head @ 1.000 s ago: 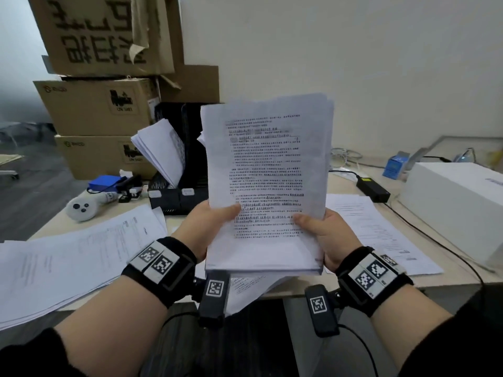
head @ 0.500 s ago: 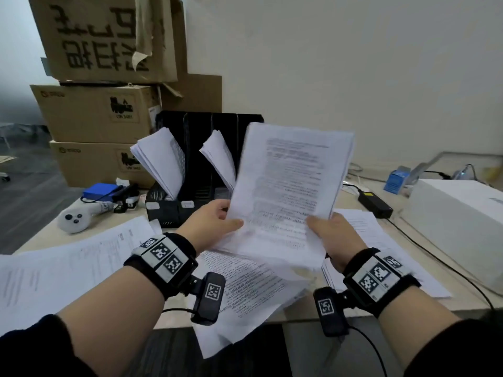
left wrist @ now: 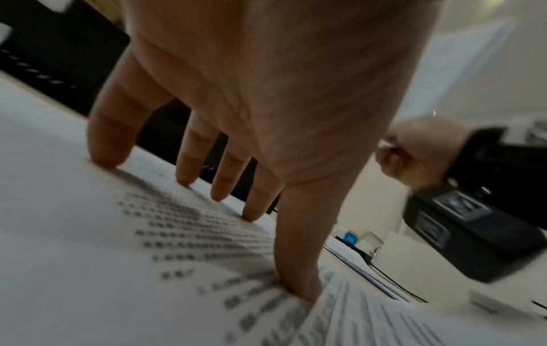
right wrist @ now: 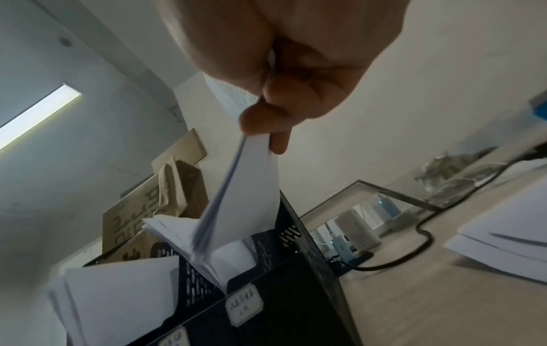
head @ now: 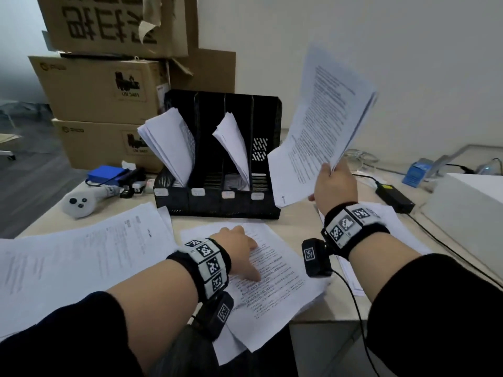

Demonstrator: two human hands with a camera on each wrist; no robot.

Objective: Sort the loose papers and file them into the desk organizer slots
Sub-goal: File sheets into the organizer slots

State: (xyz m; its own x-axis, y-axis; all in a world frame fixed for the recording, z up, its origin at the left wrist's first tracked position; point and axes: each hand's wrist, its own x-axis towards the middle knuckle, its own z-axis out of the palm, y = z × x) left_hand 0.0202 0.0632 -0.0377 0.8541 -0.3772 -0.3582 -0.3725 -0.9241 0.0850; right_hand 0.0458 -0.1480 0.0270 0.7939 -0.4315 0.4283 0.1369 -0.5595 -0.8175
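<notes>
My right hand [head: 333,183] [right wrist: 275,98] pinches a stack of printed sheets [head: 321,126] [right wrist: 236,210] by its lower edge and holds it tilted in the air, right of the black desk organizer [head: 217,197] [right wrist: 296,292]. The organizer has several slots; white papers [head: 171,145] lean in its leftmost slot and more papers [head: 234,145] in its third. My left hand [head: 239,248] [left wrist: 251,140] lies flat, with straight fingers pressing a pile of printed papers [head: 272,284] [left wrist: 133,257] on the desk in front of the organizer.
More loose sheets [head: 76,257] spread over the desk's left side, others [head: 392,221] lie under my right wrist. A white box [head: 471,210] and black power adapter [head: 394,197] with cable sit right. Cardboard boxes [head: 100,88], a white controller [head: 79,204] and blue case [head: 107,174] stand back left.
Both hands held one stack before. The left hand has let go and dropped onto the pile on the desk; the right hand has swung its stack up and to the right.
</notes>
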